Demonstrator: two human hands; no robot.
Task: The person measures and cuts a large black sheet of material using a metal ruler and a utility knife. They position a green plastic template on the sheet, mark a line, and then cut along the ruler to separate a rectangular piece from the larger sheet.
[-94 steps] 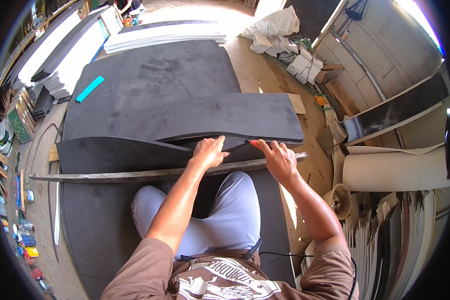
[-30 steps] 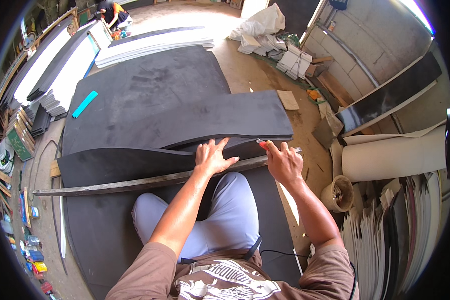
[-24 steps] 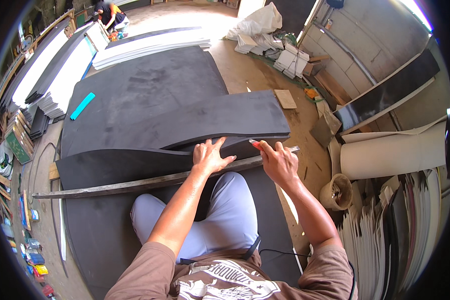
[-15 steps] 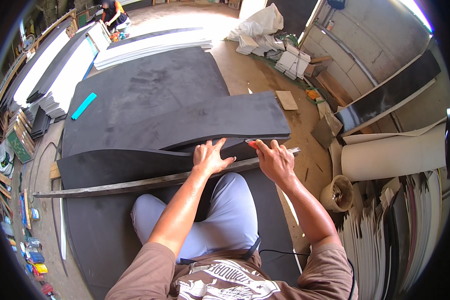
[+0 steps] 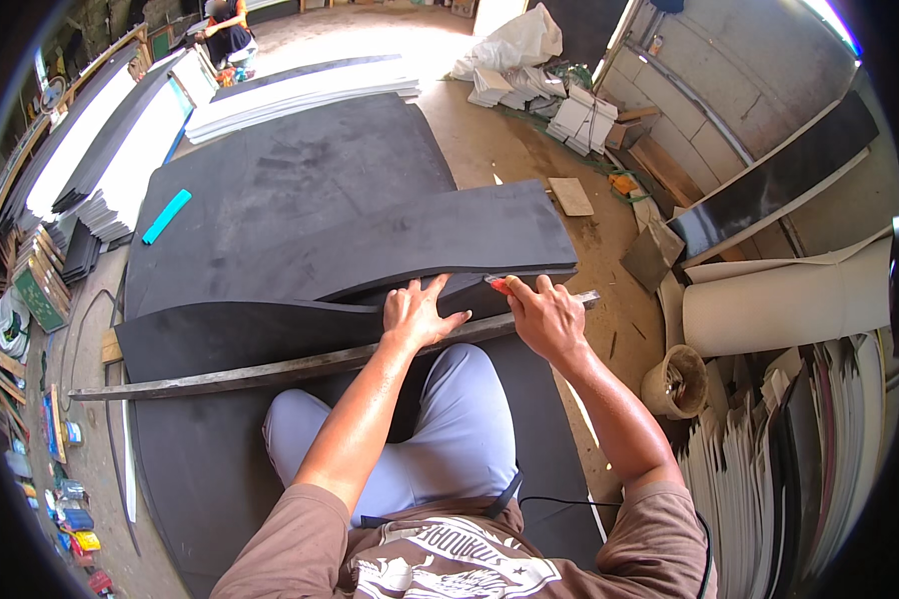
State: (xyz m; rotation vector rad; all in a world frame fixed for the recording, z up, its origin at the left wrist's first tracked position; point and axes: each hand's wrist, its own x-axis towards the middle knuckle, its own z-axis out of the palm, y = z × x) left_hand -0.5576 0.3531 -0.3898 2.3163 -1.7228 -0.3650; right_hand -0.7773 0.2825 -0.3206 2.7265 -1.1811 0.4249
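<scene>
Over a black foam-like sheet point(image 5: 225, 327), my left hand point(image 5: 417, 315) lies with fingers spread, its fingertips reaching the lifted edge of a black strip point(image 5: 449, 232). To its right, my right hand point(image 5: 549, 319) is closed around a red utility knife point(image 5: 498, 286), whose tip points left toward that edge. The blade's contact with the sheet is too small to make out. A long, worn straight bar point(image 5: 220, 379) crosses the sheet in front of my knees, passing beneath both hands, and its right end shows beyond my right hand.
A turquoise strip point(image 5: 167, 217) lies on the large black sheet point(image 5: 300, 160) ahead. White stacked sheets point(image 5: 300, 95) stand beyond, near a crouching person point(image 5: 228, 35). On the right are a bucket point(image 5: 675, 384), a cream roll point(image 5: 784, 304) and upright sheets point(image 5: 739, 479).
My right hand and the utility knife have shifted very slightly left. My left hand keeps its place on the sheet. The far person's arm has moved.
</scene>
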